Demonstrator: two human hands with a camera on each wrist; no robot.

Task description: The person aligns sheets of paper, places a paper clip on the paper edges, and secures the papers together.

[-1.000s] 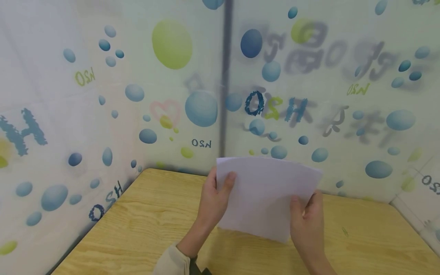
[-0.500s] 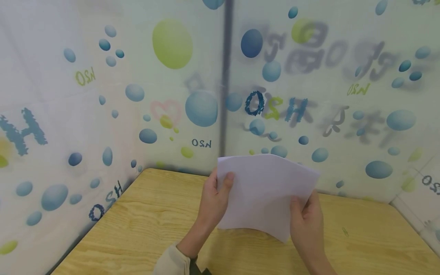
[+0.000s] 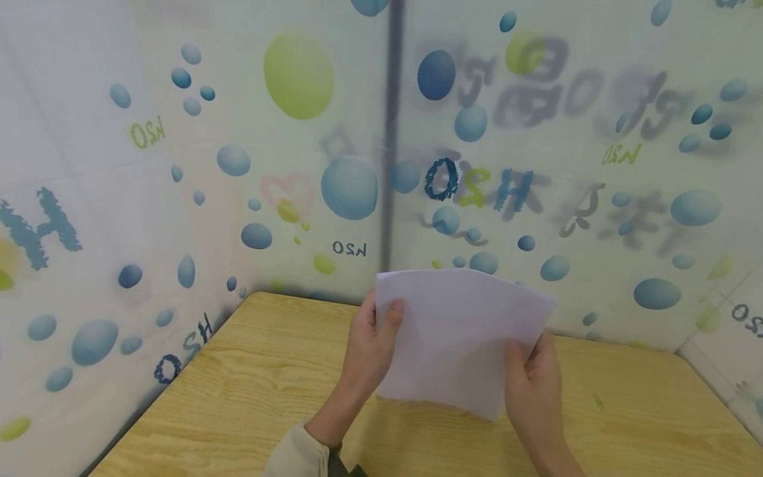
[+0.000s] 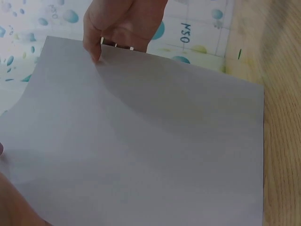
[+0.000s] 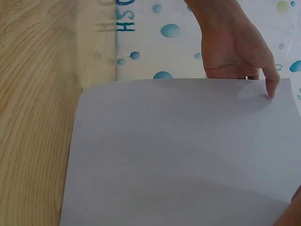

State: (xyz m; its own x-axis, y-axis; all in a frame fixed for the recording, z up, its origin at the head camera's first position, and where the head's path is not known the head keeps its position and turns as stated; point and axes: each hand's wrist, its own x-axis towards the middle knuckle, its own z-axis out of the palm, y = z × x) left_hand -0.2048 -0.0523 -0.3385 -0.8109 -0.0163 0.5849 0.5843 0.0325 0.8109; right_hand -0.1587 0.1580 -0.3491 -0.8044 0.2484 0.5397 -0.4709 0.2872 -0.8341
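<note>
A plain white sheet of paper (image 3: 453, 338) is held up in front of me, its surface slightly bent and its upper right corner lower than the left. My left hand (image 3: 369, 344) pinches its left edge, thumb on the near face and fingers behind. On the opposite edge my right hand (image 3: 533, 384) grips it the same way, a little lower down. The left wrist view shows the right thumb pressing the paper (image 4: 155, 136) near a corner. In the right wrist view the left hand (image 5: 237, 52) holds the far edge, most of its fingers hidden behind the sheet.
Beneath the hands lies a light wooden table (image 3: 268, 371). A small green paper clip (image 3: 599, 401) rests on it to the right. Whitish curtains (image 3: 286, 146) printed with blue and green bubbles and letters enclose the table at the back and sides.
The paper's bend has shifted: its top edge has become more peaked in the middle and its upper right corner slightly lower. Both hands keep their hold, nearly in place.
</note>
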